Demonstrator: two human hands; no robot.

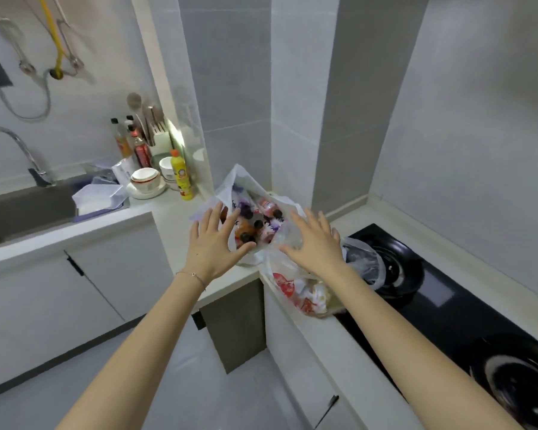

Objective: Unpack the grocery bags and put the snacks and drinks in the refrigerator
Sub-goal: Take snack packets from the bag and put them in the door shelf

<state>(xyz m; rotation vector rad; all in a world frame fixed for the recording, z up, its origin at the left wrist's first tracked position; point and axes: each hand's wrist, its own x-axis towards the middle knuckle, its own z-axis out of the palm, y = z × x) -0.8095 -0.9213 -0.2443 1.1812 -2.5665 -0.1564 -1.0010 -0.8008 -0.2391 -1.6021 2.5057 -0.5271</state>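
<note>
At the far left a curved tap [14, 147] stands over the sink [28, 209], and a clear plastic box [100, 198] sits on the sink's right edge. Just right of it, on the pale bench [168, 221], stand stacked white bowls [145, 180]. Behind them, against the wall, are dark-capped sauce bottles [139, 148] and a knife block [162, 138], and a yellow bottle [180, 178] with an orange cap stands by the corner pillar. Further right, the left hand [213, 243] reaches forward with a thin bracelet [193, 274] at the wrist. Its fingers are spread and straight, grasping nothing, over the near left rim of a white bag [241, 181]; whether the fingertips touch the plastic cannot be told. That bag stands open in the inner corner of the bench, with several drink bottles [258, 225] upright inside it, caps up. The right hand [314, 240] is likewise released, fingers fanned out, over the crumpled plastic just right of the bottles. Below that hand a second bag [319, 297], holding red and white snack packets [284, 285], lies at the bench's front edge. A third bag [367, 262], clear with something dark inside, rests just right of it, partly on the black hob [448, 305]
</note>
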